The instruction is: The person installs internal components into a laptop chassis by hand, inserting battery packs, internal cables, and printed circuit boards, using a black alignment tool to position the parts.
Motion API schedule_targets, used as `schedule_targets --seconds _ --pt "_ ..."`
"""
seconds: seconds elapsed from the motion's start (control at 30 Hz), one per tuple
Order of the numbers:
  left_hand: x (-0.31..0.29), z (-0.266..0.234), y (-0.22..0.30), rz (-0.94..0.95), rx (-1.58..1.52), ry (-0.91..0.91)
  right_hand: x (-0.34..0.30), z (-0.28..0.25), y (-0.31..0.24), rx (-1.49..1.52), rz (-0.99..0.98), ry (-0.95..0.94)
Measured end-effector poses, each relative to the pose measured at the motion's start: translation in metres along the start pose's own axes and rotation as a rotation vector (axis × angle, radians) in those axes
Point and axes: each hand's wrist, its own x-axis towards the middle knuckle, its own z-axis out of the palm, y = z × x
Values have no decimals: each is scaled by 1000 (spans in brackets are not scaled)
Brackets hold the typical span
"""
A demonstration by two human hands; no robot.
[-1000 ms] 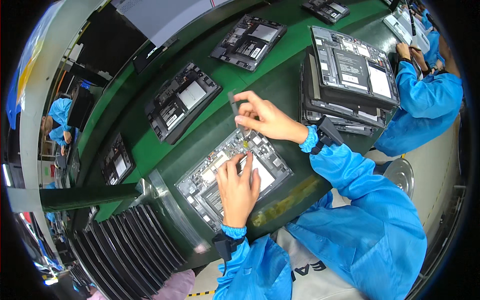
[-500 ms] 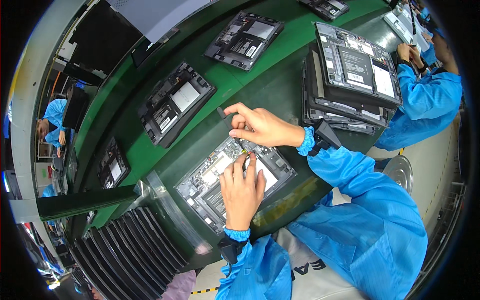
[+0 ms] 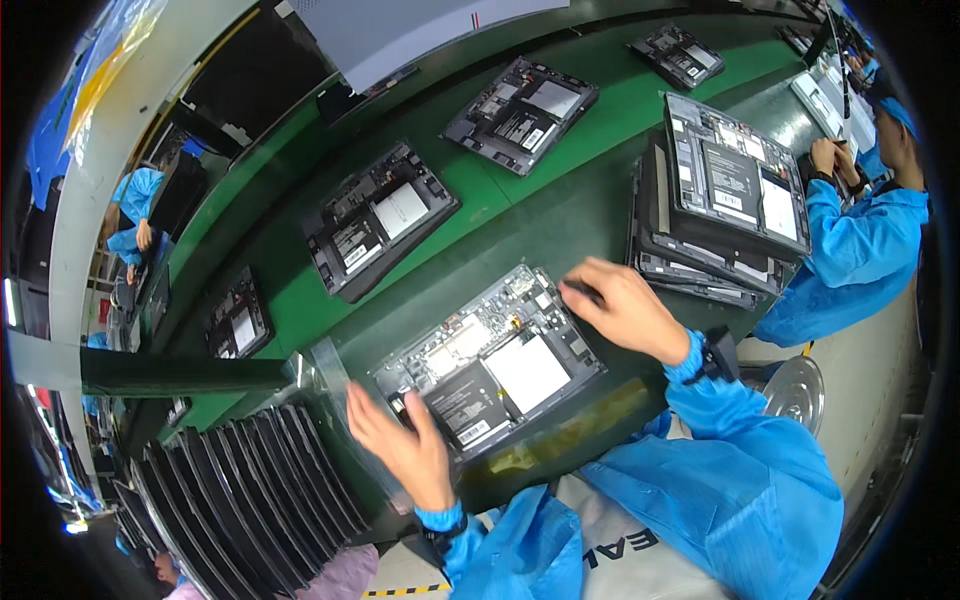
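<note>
Green workbench (image 3: 545, 225), metal stool (image 3: 800, 390), pale floor (image 3: 868, 370)

Dark letters (image 3: 612, 549) mark the pale shirt (image 3: 615, 577), a barcode (image 3: 473, 433) the black battery (image 3: 465, 396).

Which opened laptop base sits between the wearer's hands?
Laptop base nearest the wearer, between left hand and right hand; others lie on the green strip beyond or in the stack.

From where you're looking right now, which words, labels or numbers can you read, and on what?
Battery in the nearest open device: white print and a barcode, too small to read.
Battery of the top stacked device: print and a barcode, too small.
Devices farther back: barcode labels, too small.
Pale garment: large dark letters, partly covered; I don't copy lettering out.
</note>
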Motion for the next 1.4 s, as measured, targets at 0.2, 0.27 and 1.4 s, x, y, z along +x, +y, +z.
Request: schedule_targets --seconds 0.2,0.27,1.4 --pt "-68 24 -35 -334 -721 -122 -38 20 -23 137 231 -3" --pt "-63 24 -28 -402 -901 -71 -40 28 -10 164 156 88" --pt "263 121 -156 -437 -1366 208 61 -15 -60 300 87 892"
